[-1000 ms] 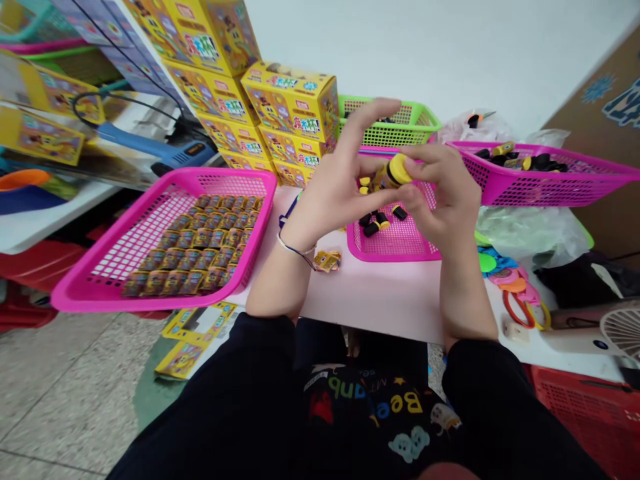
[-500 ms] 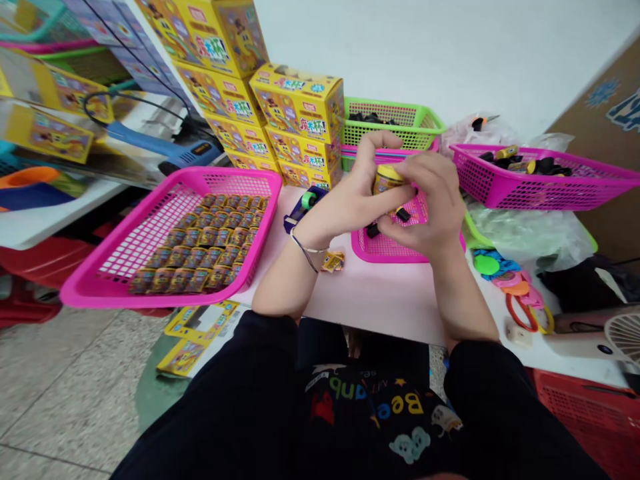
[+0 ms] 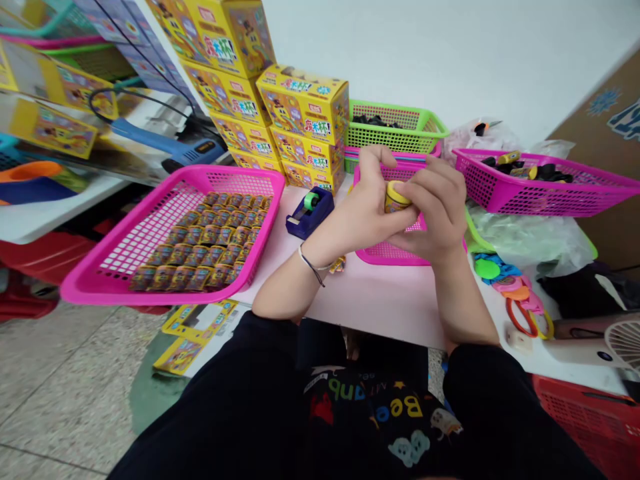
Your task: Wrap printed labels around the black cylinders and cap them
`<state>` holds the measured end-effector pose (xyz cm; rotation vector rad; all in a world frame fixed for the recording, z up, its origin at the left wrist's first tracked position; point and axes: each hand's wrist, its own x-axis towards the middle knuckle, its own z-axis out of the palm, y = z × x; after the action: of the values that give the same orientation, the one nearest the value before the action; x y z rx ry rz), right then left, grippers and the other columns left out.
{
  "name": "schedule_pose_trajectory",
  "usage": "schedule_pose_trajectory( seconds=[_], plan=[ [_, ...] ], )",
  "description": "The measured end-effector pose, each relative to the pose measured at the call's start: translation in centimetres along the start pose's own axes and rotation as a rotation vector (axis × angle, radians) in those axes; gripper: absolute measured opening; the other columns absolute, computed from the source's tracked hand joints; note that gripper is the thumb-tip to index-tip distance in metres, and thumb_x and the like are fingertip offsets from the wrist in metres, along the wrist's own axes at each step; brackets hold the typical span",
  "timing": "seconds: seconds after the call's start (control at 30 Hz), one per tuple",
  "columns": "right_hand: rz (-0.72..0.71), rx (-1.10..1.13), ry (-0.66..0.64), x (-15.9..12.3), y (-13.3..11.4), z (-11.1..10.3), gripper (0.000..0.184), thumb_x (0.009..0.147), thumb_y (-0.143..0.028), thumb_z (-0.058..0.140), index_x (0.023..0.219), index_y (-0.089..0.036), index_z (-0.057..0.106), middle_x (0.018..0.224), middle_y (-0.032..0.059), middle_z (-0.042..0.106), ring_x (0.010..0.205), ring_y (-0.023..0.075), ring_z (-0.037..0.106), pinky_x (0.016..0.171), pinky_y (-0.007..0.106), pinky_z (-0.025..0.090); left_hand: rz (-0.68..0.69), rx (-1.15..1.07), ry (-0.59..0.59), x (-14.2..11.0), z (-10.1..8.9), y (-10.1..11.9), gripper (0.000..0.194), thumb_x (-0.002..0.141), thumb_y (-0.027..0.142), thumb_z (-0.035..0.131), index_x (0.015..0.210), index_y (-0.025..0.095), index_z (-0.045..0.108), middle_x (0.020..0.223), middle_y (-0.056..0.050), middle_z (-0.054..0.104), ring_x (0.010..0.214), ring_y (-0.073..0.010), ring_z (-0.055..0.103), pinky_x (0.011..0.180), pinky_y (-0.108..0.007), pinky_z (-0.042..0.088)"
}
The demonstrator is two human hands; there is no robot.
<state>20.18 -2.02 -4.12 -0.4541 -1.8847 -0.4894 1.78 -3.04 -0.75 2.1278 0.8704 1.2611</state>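
A small yellow cup with a printed wrap is held between both hands above a pink basket. My left hand closes on its left side, with the thumb and fingers around it. From the right, my right hand grips the same cup, its fingers over the yellow end. The hands cover much of the pink basket below. Near my left wrist is a small printed piece, partly hidden by the forearm. A blue tape dispenser with green tape stands beyond that forearm.
At left, a large pink basket holds rows of small printed cups. Yellow boxes are stacked behind. A green basket and another pink basket hold black pieces. A blue heat tool lies left; a fan sits right.
Both hands have moved slightly down and toward me with the yellow cup. The black pieces seen beneath them are now out of sight, and more of the tape dispenser shows.
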Motion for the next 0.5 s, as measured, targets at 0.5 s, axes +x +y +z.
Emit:
schedule_pose_trajectory(
  seconds=[0.5],
  plan=[
    [0.091, -0.046, 0.008, -0.2, -0.1, -1.0, 0.028, 0.095, -0.072, 0.07, 0.108, -0.048, 0.078, 0.095, -0.0037, 0.073, 0.1, 0.0243, 0.075, 0.13, 0.069, 0.048, 0.02, -0.196, -0.178, -1.2, -0.5, 1.7, 0.056, 0.085, 0.02, 0.074, 0.12, 0.029, 0.032, 0.094, 0.002, 0.061, 0.075, -0.0123, 0.065, 0.067, -0.03, 0.054]
  ],
)
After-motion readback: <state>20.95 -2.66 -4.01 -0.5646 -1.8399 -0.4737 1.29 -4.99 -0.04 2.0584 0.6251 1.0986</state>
